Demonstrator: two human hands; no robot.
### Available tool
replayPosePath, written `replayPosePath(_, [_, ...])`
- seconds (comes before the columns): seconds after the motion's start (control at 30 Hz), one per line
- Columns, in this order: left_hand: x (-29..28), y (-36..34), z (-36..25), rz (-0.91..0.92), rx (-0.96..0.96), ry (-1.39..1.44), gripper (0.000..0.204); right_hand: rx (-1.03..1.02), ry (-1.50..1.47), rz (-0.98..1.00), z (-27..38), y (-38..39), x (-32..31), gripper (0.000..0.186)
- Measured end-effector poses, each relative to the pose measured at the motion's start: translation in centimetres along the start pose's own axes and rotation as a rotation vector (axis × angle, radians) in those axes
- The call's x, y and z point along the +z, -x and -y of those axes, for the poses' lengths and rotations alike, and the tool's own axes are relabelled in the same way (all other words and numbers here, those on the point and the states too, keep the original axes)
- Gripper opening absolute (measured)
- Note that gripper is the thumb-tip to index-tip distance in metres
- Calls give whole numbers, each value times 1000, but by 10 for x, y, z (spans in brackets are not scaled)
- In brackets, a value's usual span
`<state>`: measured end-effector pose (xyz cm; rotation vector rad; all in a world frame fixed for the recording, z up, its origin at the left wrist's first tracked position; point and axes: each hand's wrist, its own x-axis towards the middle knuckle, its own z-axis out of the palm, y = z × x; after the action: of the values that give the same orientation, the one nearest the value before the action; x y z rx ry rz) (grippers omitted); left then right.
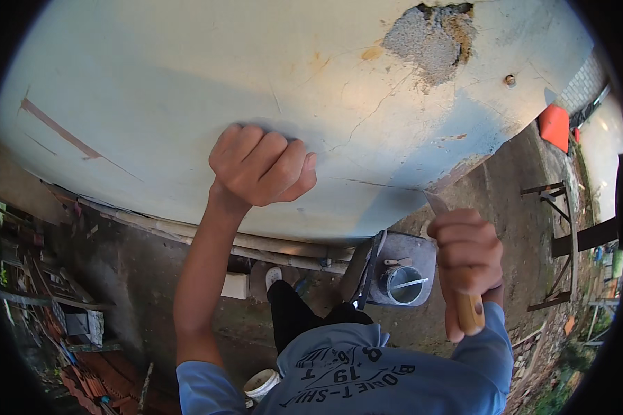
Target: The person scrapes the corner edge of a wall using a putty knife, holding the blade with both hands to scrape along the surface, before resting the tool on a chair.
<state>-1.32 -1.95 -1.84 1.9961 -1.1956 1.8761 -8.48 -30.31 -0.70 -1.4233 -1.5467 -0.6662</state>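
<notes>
A pale, cracked wall (187,83) fills the upper part of the head view. My left hand (259,166) is closed in a fist, its knuckles at the wall; no object shows in it. In my right hand (466,245) is a scraper (471,315) with a wooden handle, whose butt sticks out below the fist. Its metal blade points up and left to the wall's lower right edge, at the end of a thin horizontal crack. The blade's tip seems to touch there; its full shape is partly hidden by the fingers.
Below the wall, a bucket (403,285) with a stick-like tool across it stands on a small grey table (422,252). A white bucket (262,382) is near my left side. Broken plaster (429,41) shows upper right. Metal trestles (557,242) stand at right, scrap wood (45,290) at left.
</notes>
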Motion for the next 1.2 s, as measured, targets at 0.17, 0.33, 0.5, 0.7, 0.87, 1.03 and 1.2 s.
replayPosePath(0.17, [6,-11,-8,-37,-72,-4,13,-8,-94,47,6,-14,-6,64])
replayPosePath(0.33, [9,-2,-6,-113,-55,7,15,-6,6,67,11,1,-4,65])
replayPosePath(0.5, [9,-1,-5,-137,-49,-28,15,-6,54,69,0,-2,-7,72])
replayPosePath(0.7, [11,3,-5,-162,-37,-43,15,258,221,-11,-5,5,-2,65])
replayPosePath(0.87, [14,-2,-8,-196,-18,-40,15,-42,-32,51,-14,4,-8,64])
replayPosePath(1.03, [6,-3,-8,-132,-38,-66,15,7,-21,-10,19,-3,-5,65])
replayPosePath(1.2, [6,-6,-8,-126,-39,-59,15,-60,61,49,-13,1,-1,65])
